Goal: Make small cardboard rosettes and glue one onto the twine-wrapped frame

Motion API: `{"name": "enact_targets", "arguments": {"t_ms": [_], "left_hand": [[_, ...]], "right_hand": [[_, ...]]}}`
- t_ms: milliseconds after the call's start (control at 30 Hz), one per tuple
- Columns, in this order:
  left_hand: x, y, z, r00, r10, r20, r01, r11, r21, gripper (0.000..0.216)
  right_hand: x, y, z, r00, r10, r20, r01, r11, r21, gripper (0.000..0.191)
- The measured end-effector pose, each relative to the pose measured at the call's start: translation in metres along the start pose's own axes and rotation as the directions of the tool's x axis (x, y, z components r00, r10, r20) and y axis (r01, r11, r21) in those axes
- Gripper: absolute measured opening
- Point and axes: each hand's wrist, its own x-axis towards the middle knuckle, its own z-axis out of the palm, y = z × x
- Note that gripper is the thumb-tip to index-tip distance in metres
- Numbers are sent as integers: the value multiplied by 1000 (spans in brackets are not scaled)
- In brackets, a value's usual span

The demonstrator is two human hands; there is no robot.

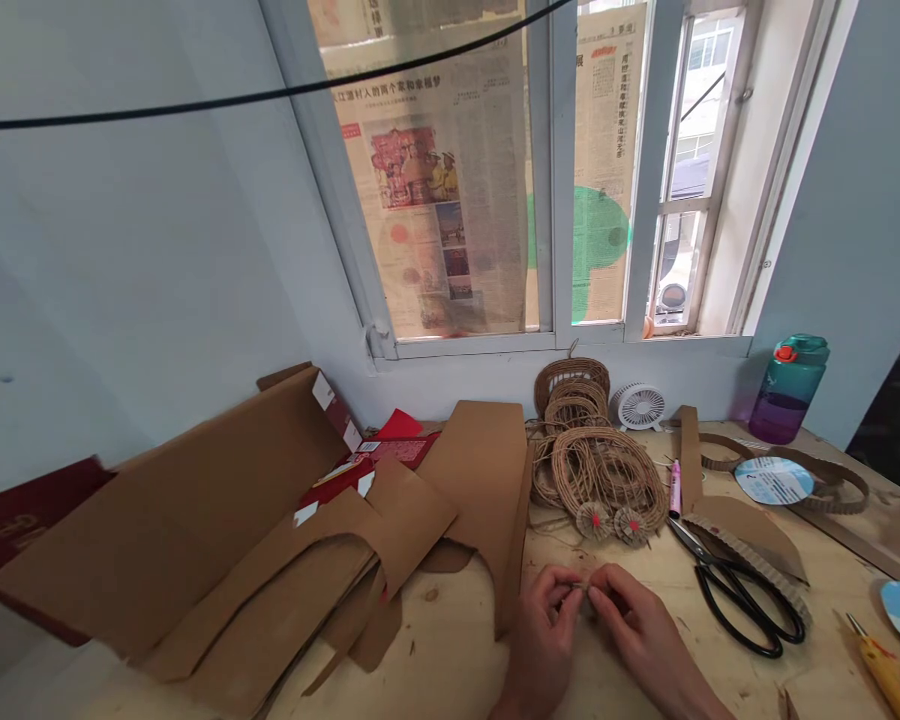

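Observation:
My left hand [541,632] and my right hand [636,628] meet fingertip to fingertip above the wooden table. Both are closed in a pinch on something small and thin between them, too small to name. Just beyond them lies a coiled bundle of brown paper cord [600,470], with two pleated rosettes with red centres, a left rosette [592,520] and a right rosette [631,525], at its near edge. Black-handled scissors [750,600] rest to the right of my right hand, blades pointing away. Cut brown cardboard [487,470] reaches close to my left hand.
A large folded cardboard sheet [195,500] covers the left side. At right lie a pink marker [675,488], corrugated strips [844,490], a round blue label [774,481] and a yellow-handled pointed tool [889,665]. A small white fan [640,407] and a bottle [789,390] stand behind.

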Motion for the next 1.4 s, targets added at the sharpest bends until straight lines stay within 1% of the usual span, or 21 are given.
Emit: {"name": "enact_targets", "arguments": {"t_ms": [167, 300, 400, 500, 633, 933, 1067, 1267, 1400], "left_hand": [[6, 1, -3, 999, -30, 34, 31, 999, -12, 14], [8, 0, -6, 998, -43, 54, 41, 998, 50, 14], [7, -3, -7, 999, -37, 38, 33, 995, 95, 17], [6, -4, -5, 999, -36, -4, 36, 993, 117, 19], [7, -4, -3, 999, -28, -25, 31, 993, 113, 18], [6, 0, -4, 998, -31, 55, 26, 996, 87, 20], [5, 1, -4, 995, -24, 95, 13, 993, 115, 21], [4, 1, -4, 999, 4, 41, -12, 983, 185, 18], [3, -1, -3, 999, 16, 37, -23, 977, 211, 16]], "right_hand": [[-1, 2, 0, 1000, -24, -16, 23, 996, -88, 28], [-1, 1, -2, 1000, -17, -18, 15, 990, -140, 27], [-1, -1, -3, 1000, -4, -3, 4, 987, -161, 27], [-2, -3, -3, 1000, 3, 14, -1, 988, -156, 25], [-3, -3, -3, 1000, -24, -14, 21, 984, -179, 26], [-1, -6, -9, 993, -116, -33, 105, 965, -242, 21], [-2, -8, -10, 993, -120, -21, 110, 955, -277, 18], [-4, -9, -6, 993, -110, -40, 92, 948, -304, 18], [-3, -8, -5, 991, -130, -46, 109, 945, -307, 20]]}}
